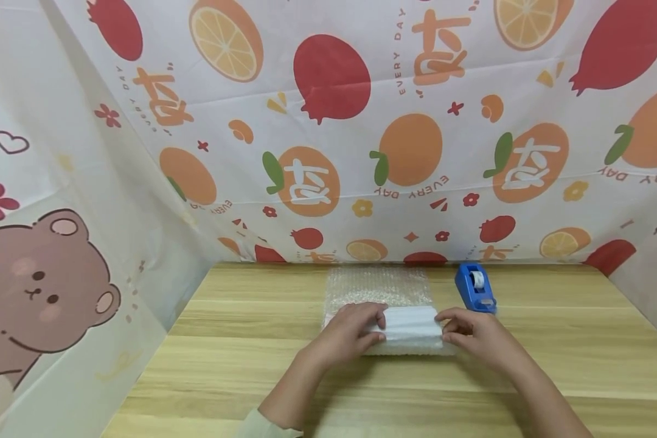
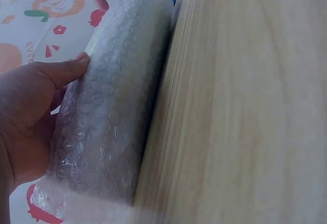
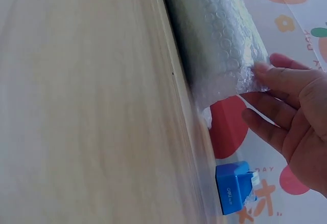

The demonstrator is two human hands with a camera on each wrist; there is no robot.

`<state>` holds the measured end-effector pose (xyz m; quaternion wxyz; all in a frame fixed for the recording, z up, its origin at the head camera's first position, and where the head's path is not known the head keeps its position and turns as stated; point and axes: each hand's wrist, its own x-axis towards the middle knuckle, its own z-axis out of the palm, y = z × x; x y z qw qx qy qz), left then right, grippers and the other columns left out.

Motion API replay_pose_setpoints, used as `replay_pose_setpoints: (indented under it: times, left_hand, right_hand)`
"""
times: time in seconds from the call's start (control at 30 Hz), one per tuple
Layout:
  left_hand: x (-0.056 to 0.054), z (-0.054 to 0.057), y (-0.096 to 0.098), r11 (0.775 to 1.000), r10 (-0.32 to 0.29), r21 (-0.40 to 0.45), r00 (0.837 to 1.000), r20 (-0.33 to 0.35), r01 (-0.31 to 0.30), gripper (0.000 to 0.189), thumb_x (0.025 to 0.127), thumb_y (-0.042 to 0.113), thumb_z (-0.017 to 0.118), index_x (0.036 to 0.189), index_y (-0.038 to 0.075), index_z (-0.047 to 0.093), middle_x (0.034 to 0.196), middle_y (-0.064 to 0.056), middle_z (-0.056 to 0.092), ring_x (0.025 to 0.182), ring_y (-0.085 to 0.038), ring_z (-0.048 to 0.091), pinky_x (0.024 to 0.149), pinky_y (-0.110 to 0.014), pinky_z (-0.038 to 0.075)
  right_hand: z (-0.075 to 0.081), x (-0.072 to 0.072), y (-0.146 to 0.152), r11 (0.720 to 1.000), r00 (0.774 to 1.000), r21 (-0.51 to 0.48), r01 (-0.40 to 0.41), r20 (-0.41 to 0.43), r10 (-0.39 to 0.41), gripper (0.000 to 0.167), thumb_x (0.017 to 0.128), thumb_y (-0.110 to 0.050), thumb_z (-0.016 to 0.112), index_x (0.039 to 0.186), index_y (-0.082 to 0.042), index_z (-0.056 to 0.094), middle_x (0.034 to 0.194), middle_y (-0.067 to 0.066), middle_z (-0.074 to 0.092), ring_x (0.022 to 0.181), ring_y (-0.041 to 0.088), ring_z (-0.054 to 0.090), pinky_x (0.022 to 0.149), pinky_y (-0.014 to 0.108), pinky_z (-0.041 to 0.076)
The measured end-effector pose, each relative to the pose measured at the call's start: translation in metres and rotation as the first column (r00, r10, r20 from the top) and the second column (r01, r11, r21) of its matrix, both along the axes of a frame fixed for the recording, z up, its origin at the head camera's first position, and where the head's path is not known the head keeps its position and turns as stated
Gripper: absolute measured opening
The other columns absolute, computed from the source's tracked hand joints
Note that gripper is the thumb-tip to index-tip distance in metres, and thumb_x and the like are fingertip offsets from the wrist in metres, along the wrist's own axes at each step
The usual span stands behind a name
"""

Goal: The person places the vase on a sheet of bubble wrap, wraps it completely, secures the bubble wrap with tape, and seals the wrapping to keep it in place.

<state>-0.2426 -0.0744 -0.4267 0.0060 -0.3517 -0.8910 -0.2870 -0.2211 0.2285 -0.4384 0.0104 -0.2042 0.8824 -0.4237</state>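
A sheet of bubble wrap lies on the table, its near end folded up around a white, soft-looking bundle whose kind I cannot tell. The left hand grips the bundle's left part, thumb in front and fingers over the top. In the left wrist view that thumb presses on the wrapped bubble wrap. At the other end the right hand pinches the wrap's edge between thumb and fingers. The right wrist view shows the right hand at the wrap's loose end, lower fingers spread apart.
A blue tape dispenser stands behind the right hand, to the right of the bubble wrap. The wooden table ends at a fruit-print cloth hanging behind it. Another printed cloth hangs on the left.
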Motion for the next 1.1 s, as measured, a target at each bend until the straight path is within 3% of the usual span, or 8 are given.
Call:
replay_pose_setpoints:
  times: [0.3,0.57,0.87,1.1]
  left_hand:
    - [0.001,-0.004,-0.001,1.0,-0.004,0.009,1.0,-0.018,0.004,0.012,0.093,0.027,0.067,0.096,0.022,0.057,0.141,0.0,0.058,0.131,-0.018,0.053,0.11,-0.042,0.037]
    - [-0.001,-0.002,0.001,1.0,-0.001,0.022,1.0,-0.01,0.001,0.013,0.093,0.027,0.068,0.095,0.022,0.056,0.14,0.001,0.058,0.132,-0.017,0.052,0.11,-0.042,0.037]
    - [-0.003,-0.001,0.003,1.0,-0.014,0.026,0.999,-0.045,0.015,0.016,0.089,0.026,0.072,0.09,0.022,0.057,0.138,0.0,0.06,0.131,-0.016,0.053,0.11,-0.042,0.038]
    - [-0.003,0.0,0.004,0.999,-0.024,0.034,0.998,-0.062,0.026,0.017,0.088,0.024,0.074,0.088,0.02,0.057,0.136,-0.003,0.062,0.13,-0.017,0.054,0.109,-0.042,0.04]
  right_hand:
    - [-0.002,0.004,-0.006,0.997,0.996,0.08,0.014,-0.089,-0.006,0.028,0.089,-0.002,0.069,0.114,-0.015,0.068,0.083,-0.013,0.068,0.079,0.0,0.063,0.073,0.023,0.055]
    - [0.0,0.003,-0.008,0.994,0.995,0.096,0.054,-0.093,-0.045,0.03,0.088,-0.002,0.07,0.114,-0.017,0.068,0.082,-0.013,0.066,0.078,0.002,0.061,0.073,0.022,0.054]
    - [0.004,0.004,-0.014,0.987,0.991,0.104,0.121,-0.065,-0.114,0.032,0.086,0.001,0.07,0.111,-0.019,0.068,0.078,-0.013,0.063,0.076,0.004,0.059,0.071,0.022,0.052]
    - [0.001,0.005,-0.018,0.984,0.984,0.093,0.151,-0.111,-0.141,0.032,0.083,0.003,0.068,0.107,-0.018,0.067,0.076,-0.013,0.061,0.072,0.004,0.056,0.067,0.022,0.051]
